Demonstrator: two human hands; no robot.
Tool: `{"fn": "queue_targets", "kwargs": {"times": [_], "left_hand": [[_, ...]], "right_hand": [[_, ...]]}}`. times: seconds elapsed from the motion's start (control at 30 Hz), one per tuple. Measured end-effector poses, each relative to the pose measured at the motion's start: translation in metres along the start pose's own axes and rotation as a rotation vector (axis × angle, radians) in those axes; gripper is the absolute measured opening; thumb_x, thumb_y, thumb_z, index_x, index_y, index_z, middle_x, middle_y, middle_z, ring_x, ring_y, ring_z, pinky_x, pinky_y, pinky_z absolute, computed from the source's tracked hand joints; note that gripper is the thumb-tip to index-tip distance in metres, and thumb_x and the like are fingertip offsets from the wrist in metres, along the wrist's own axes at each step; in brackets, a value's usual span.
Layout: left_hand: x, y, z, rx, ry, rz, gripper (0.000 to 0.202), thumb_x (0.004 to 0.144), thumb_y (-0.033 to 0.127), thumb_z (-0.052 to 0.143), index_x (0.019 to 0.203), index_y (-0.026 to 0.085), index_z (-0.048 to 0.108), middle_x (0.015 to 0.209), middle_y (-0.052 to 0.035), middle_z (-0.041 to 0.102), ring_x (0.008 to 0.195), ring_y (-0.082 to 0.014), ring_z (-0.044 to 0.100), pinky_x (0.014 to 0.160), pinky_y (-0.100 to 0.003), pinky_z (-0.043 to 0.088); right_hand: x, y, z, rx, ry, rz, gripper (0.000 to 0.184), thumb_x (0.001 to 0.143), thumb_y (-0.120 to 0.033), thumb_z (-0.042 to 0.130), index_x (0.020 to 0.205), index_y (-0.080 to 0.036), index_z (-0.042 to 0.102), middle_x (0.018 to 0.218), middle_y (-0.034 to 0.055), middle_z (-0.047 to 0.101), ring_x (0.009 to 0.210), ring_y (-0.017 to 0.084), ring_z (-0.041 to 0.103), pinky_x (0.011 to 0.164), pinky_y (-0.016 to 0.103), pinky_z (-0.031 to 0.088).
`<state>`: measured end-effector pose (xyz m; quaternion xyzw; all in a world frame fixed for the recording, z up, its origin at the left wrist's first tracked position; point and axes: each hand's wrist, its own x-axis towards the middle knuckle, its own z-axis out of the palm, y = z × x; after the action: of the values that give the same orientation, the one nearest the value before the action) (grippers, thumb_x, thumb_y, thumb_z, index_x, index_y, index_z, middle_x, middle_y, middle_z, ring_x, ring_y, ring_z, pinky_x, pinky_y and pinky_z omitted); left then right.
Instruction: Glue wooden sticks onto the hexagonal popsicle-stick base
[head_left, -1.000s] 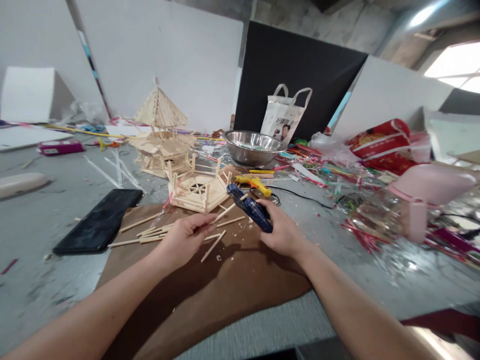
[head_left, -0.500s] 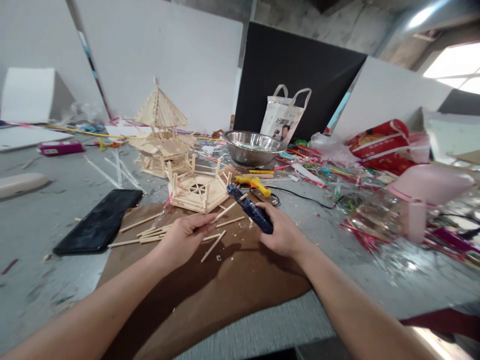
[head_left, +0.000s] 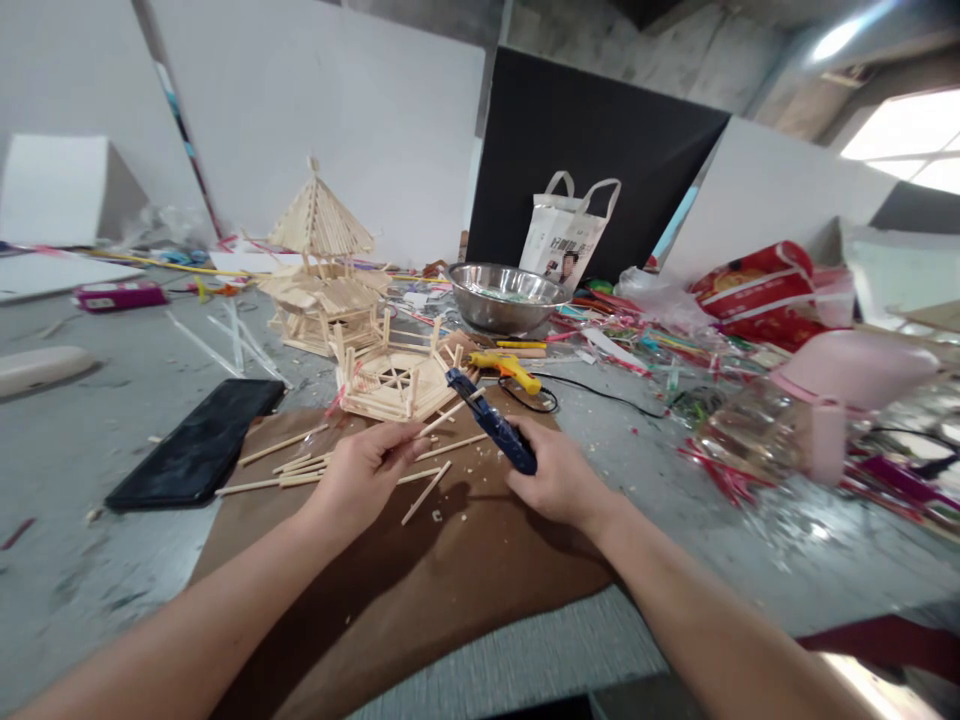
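My left hand (head_left: 367, 470) pinches a thin wooden stick (head_left: 448, 412) that points up and to the right. My right hand (head_left: 559, 480) grips a dark blue glue gun (head_left: 489, 430), whose nozzle touches the far end of that stick. Both hands hover over a brown mat (head_left: 420, 570) strewn with several loose sticks (head_left: 300, 465). Just beyond them stands a hexagonal stick frame (head_left: 394, 378). A stick pagoda model (head_left: 322, 265) rises behind it.
A black phone (head_left: 199, 440) lies left of the mat. A yellow glue gun (head_left: 510, 368) with a black cord, a steel bowl (head_left: 506, 295) and a white tote bag (head_left: 566, 235) sit behind. Coloured scraps, a red package (head_left: 765, 290) and a pink-capped bottle (head_left: 787, 425) crowd the right.
Both hands with the stick and the blue glue gun have drifted slightly left; the grips are unchanged.
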<state>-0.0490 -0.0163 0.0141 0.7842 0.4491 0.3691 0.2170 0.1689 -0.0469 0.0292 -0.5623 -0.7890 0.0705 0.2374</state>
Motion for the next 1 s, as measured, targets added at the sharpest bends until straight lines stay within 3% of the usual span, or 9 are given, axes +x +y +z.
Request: {"fn": "queue_targets", "kwargs": {"times": [0.23, 0.53, 0.77, 1.0], "left_hand": [[-0.004, 0.002, -0.001, 0.204, 0.108, 0.013, 0.031, 0.078, 0.035, 0.036, 0.093, 0.019, 0.058, 0.085, -0.0026, 0.063, 0.075, -0.0143, 0.056, 0.064, -0.021, 0.039], [0.002, 0.005, -0.008, 0.076, -0.076, 0.05, 0.034, 0.079, 0.035, 0.032, 0.081, 0.013, 0.058, 0.063, 0.0003, 0.057, 0.061, -0.0101, 0.049, 0.057, -0.017, 0.036], [0.008, 0.007, -0.018, -0.097, -0.27, -0.019, 0.035, 0.076, 0.039, 0.035, 0.074, 0.014, 0.059, 0.065, 0.0012, 0.059, 0.062, -0.0104, 0.049, 0.055, -0.017, 0.038], [0.009, 0.001, -0.016, -0.029, -0.229, 0.008, 0.036, 0.077, 0.04, 0.032, 0.077, 0.014, 0.057, 0.067, 0.0003, 0.058, 0.067, -0.0117, 0.051, 0.059, -0.018, 0.038]], "right_hand": [[-0.001, -0.009, 0.003, 0.027, 0.003, 0.036, 0.036, 0.063, -0.021, 0.048, 0.099, -0.017, 0.045, 0.084, 0.0057, 0.057, 0.072, 0.018, 0.052, 0.067, 0.029, 0.039], [0.001, -0.002, 0.005, -0.002, 0.029, 0.035, 0.047, 0.061, -0.021, 0.048, 0.107, -0.015, 0.04, 0.093, 0.0078, 0.056, 0.08, 0.02, 0.052, 0.071, 0.031, 0.038], [-0.001, -0.003, 0.003, -0.011, -0.01, 0.041, 0.048, 0.059, -0.018, 0.049, 0.107, -0.017, 0.041, 0.094, 0.0072, 0.057, 0.082, 0.021, 0.053, 0.072, 0.032, 0.037], [-0.001, -0.01, 0.001, 0.018, -0.026, 0.052, 0.038, 0.061, -0.021, 0.048, 0.099, -0.017, 0.044, 0.087, 0.0059, 0.058, 0.076, 0.018, 0.053, 0.069, 0.028, 0.037]]}}
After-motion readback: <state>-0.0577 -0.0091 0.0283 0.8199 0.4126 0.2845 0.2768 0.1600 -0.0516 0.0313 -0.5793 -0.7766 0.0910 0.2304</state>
